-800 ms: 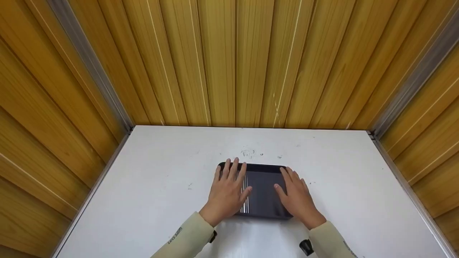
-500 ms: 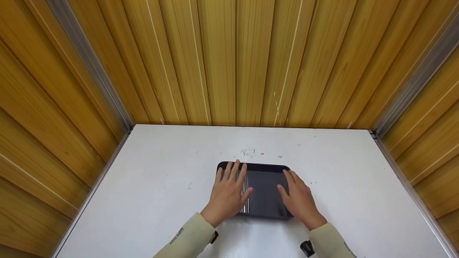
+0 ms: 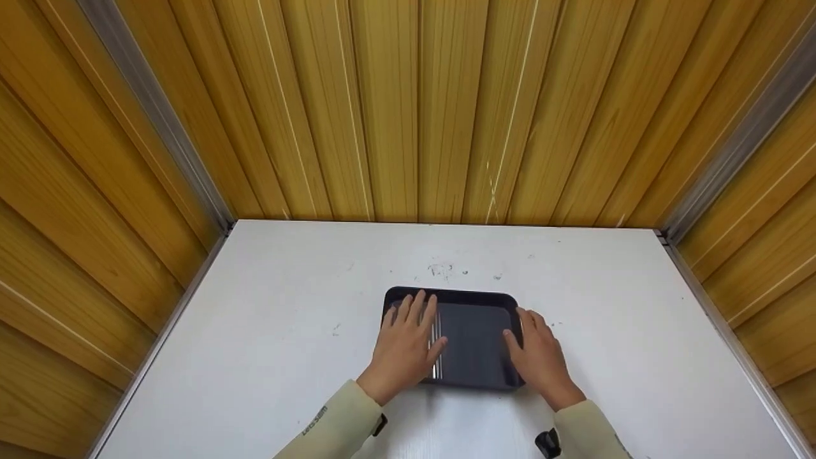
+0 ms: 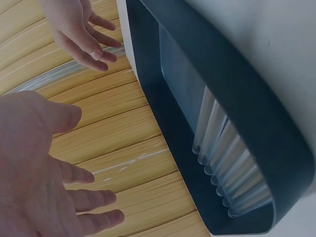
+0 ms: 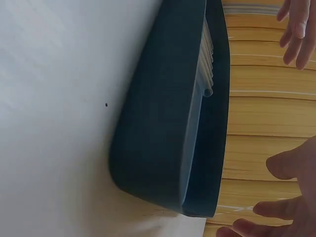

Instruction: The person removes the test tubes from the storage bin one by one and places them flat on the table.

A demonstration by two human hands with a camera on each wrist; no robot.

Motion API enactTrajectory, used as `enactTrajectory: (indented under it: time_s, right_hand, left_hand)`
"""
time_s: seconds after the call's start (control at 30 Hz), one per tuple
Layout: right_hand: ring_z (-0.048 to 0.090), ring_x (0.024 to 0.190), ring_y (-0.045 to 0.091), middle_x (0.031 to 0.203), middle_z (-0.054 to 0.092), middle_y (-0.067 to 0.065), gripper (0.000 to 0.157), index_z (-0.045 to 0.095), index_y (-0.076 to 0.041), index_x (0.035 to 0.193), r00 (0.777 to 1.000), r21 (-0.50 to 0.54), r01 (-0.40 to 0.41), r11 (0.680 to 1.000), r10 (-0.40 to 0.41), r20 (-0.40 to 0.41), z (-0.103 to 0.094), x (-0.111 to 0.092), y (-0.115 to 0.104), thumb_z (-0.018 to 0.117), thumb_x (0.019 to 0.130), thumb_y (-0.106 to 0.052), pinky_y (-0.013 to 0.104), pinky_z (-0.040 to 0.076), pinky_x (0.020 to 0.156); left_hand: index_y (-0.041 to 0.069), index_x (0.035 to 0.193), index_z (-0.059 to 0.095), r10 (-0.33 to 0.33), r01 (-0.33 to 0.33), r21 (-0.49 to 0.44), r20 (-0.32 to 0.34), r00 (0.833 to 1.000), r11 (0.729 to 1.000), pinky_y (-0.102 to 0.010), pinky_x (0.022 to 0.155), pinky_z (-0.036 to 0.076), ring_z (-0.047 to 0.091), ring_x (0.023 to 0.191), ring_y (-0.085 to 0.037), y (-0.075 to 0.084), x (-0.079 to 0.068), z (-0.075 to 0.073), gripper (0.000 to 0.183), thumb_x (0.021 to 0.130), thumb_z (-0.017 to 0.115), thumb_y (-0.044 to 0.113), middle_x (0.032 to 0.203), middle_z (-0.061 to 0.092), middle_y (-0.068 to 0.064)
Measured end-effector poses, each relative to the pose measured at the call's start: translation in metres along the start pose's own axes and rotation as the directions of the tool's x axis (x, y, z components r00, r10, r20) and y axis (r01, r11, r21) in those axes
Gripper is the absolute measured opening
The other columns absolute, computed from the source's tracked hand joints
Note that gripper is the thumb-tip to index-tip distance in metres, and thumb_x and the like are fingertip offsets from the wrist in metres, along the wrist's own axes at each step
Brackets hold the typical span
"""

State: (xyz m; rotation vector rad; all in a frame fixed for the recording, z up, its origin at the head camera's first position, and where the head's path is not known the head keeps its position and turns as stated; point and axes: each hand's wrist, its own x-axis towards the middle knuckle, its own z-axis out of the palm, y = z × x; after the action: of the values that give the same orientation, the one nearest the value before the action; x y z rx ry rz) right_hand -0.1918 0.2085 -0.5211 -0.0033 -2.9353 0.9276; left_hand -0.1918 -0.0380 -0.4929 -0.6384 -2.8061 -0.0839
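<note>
A dark blue-black rectangular tray [image 3: 475, 344] with rounded corners sits on the white table. Several clear round-ended tubes [image 4: 211, 132], like test tubes, lie side by side along its left part. My left hand [image 3: 403, 350] is spread above those tubes, hiding most of them in the head view; the left wrist view shows it apart from the tray, fingers extended and holding nothing. By the tray's right edge is my right hand [image 3: 540, 358], its fingers loosely extended. The right wrist view shows this hand [image 5: 296, 197] clear of the tray wall, also holding nothing.
The white tabletop [image 3: 287, 306] has small dark marks [image 3: 440, 270] behind the tray. Wood-look panels [image 3: 446, 115] enclose the table at the back and both sides, with metal strips at the corners. Each sleeve has a black wrist device near its cuff.
My right hand has shifted outward to the right, uncovering the tray's right rear corner. My left hand has dropped back very slightly toward me. The tray and tubes look unmoved.
</note>
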Motion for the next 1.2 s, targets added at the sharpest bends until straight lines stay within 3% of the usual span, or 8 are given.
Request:
enactTrajectory:
  time_s: [0.33, 0.7, 0.93, 1.2]
  right_hand:
    - [0.040, 0.131, 0.045, 0.142, 0.040, 0.027, 0.058, 0.032, 0.001, 0.145, 0.999, -0.009, -0.043, 0.999, 0.043, -0.006, 0.008, -0.001, 0.009, 0.052, 0.098, -0.025, 0.059, 0.034, 0.104]
    - [0.045, 0.126, 0.044, 0.136, 0.044, 0.028, 0.060, 0.031, 0.004, 0.146, 0.998, -0.016, -0.057, 0.998, 0.056, -0.014, 0.015, -0.002, 0.017, 0.053, 0.098, -0.025, 0.056, 0.038, 0.101]
    - [0.049, 0.122, 0.041, 0.129, 0.050, 0.027, 0.059, 0.034, 0.005, 0.143, 0.998, -0.022, -0.038, 0.999, 0.037, -0.050, 0.021, -0.005, 0.018, 0.055, 0.097, -0.024, 0.054, 0.041, 0.097]
    - [0.048, 0.123, 0.042, 0.131, 0.048, 0.028, 0.060, 0.032, 0.005, 0.145, 0.998, -0.024, -0.049, 0.999, 0.048, -0.035, 0.024, -0.006, 0.018, 0.053, 0.097, -0.025, 0.055, 0.041, 0.098]
  left_hand:
    - [0.010, 0.151, 0.028, -0.016, 0.018, -0.067, 0.028, 0.999, 0.998, -0.051, 0.106, 0.038, 0.042, 0.137, -0.030, 0.001, 0.001, 0.008, 0.069, 0.098, 0.043, 0.052, 0.153, 0.038, -0.013]
    - [0.013, 0.149, 0.035, -0.023, 0.029, -0.074, 0.077, 0.997, 0.997, -0.050, 0.107, 0.037, 0.042, 0.137, -0.030, 0.003, 0.001, 0.018, 0.064, 0.097, 0.047, 0.049, 0.153, 0.038, -0.012]
    - [0.013, 0.142, 0.047, -0.002, 0.004, -0.057, 0.028, 1.000, 0.998, -0.049, 0.102, 0.042, 0.048, 0.132, -0.030, 0.006, 0.000, 0.025, 0.057, 0.097, 0.050, 0.048, 0.147, 0.045, -0.013]
    - [0.012, 0.138, 0.051, -0.018, 0.023, -0.077, 0.064, 0.998, 0.997, -0.050, 0.103, 0.041, 0.049, 0.131, -0.030, 0.009, 0.001, 0.031, 0.055, 0.096, 0.051, 0.047, 0.144, 0.049, -0.013]
